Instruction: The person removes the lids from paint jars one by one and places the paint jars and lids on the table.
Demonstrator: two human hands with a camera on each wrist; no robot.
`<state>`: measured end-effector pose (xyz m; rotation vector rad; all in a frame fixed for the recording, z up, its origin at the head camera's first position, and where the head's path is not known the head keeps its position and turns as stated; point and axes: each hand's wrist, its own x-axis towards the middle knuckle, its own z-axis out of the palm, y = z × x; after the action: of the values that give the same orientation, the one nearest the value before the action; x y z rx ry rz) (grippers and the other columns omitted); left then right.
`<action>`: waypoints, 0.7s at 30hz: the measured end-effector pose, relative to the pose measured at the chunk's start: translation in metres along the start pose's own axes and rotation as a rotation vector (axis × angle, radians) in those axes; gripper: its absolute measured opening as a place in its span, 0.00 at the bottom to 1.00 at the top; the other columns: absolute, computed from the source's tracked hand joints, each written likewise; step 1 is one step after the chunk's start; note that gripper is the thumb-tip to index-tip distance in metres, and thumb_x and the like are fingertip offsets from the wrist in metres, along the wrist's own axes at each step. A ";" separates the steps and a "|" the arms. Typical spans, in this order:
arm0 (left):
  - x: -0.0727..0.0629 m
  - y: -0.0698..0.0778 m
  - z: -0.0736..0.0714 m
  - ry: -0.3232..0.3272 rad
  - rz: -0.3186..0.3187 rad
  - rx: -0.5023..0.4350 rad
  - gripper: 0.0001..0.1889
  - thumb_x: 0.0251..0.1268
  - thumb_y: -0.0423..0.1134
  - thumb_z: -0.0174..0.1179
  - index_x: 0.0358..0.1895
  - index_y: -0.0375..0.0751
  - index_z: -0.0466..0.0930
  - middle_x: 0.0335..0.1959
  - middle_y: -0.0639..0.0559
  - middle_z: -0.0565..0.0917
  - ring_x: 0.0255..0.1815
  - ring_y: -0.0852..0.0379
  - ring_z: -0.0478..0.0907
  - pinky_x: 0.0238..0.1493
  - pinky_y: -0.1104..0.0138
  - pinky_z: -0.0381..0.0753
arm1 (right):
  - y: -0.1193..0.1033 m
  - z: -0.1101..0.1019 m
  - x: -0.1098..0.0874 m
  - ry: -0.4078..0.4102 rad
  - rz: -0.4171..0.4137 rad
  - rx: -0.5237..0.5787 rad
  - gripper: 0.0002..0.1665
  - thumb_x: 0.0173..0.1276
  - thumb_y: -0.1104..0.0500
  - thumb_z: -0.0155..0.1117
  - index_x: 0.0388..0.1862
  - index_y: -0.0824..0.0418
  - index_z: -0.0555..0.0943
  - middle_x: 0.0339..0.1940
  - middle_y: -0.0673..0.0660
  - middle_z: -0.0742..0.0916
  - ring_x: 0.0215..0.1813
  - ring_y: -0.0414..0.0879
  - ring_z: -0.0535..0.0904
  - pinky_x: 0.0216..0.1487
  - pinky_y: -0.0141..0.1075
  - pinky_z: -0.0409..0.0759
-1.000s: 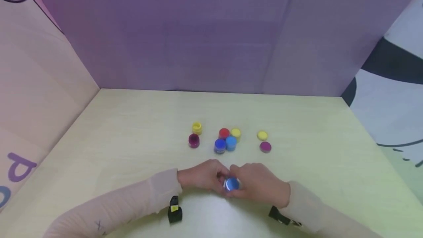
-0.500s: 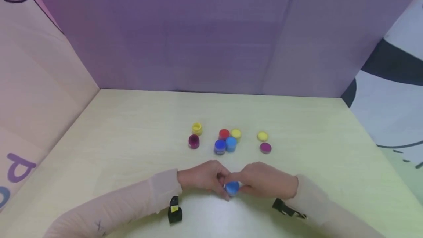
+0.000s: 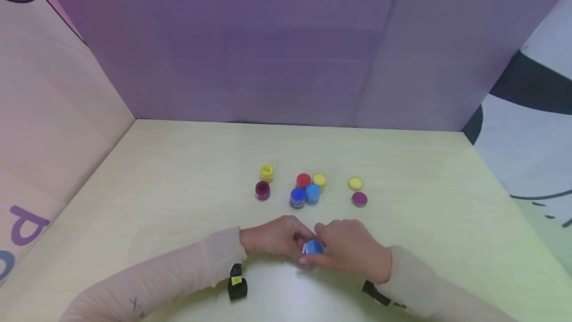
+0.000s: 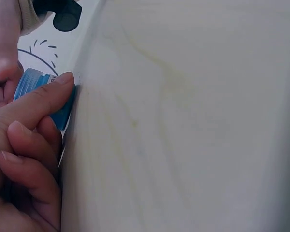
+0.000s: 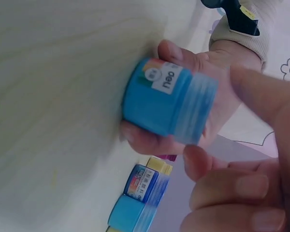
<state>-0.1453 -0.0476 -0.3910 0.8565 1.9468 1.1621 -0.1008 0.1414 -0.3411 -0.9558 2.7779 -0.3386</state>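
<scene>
Blue, the jar (image 5: 150, 104) stands up straight on the table (image 3: 201, 168). The left hand (image 3: 277, 237) grips its lower part. Its lid (image 5: 198, 108) sits on top, between bent finger and thumb of the right hand (image 3: 353, 247); I can't tell if those 2 pinch it.

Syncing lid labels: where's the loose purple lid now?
Head view: the purple lid lies on the table, right of the jar cluster, just nearer the person than the loose yellow lid and beyond the right hand.
</scene>
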 end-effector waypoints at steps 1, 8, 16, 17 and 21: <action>0.000 0.000 0.000 0.000 -0.005 0.000 0.15 0.51 0.34 0.70 0.45 0.48 0.85 0.13 0.55 0.74 0.10 0.64 0.66 0.14 0.76 0.65 | 0.000 0.001 0.001 0.000 0.004 -0.002 0.27 0.58 0.33 0.61 0.22 0.54 0.71 0.11 0.44 0.66 0.15 0.35 0.58 0.17 0.27 0.56; 0.001 0.001 0.000 -0.004 -0.016 0.001 0.13 0.50 0.33 0.70 0.41 0.49 0.86 0.14 0.55 0.75 0.11 0.64 0.66 0.15 0.76 0.65 | 0.002 -0.001 0.002 -0.025 -0.045 0.014 0.19 0.59 0.43 0.66 0.28 0.56 0.74 0.14 0.44 0.69 0.18 0.35 0.62 0.20 0.27 0.64; 0.000 0.001 0.001 0.006 -0.019 -0.030 0.13 0.47 0.33 0.72 0.39 0.47 0.86 0.14 0.56 0.76 0.10 0.64 0.66 0.14 0.75 0.65 | 0.014 -0.005 0.001 -0.095 -0.221 0.061 0.12 0.62 0.55 0.67 0.42 0.56 0.77 0.16 0.42 0.71 0.19 0.33 0.63 0.24 0.25 0.67; 0.000 0.001 0.001 0.007 -0.020 -0.026 0.12 0.47 0.33 0.72 0.37 0.47 0.86 0.14 0.56 0.76 0.10 0.64 0.66 0.14 0.75 0.65 | 0.016 -0.006 0.000 -0.095 -0.250 0.055 0.13 0.62 0.56 0.67 0.44 0.56 0.78 0.16 0.41 0.72 0.20 0.33 0.63 0.25 0.24 0.68; 0.001 0.001 0.001 0.014 -0.039 -0.016 0.08 0.48 0.35 0.72 0.32 0.49 0.85 0.14 0.57 0.76 0.11 0.64 0.66 0.16 0.75 0.65 | 0.019 -0.009 -0.002 -0.097 -0.320 0.046 0.18 0.62 0.62 0.66 0.51 0.55 0.79 0.17 0.42 0.73 0.20 0.32 0.64 0.27 0.23 0.68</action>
<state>-0.1447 -0.0461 -0.3905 0.8010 1.9544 1.1618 -0.1129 0.1588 -0.3375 -1.3687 2.5165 -0.3881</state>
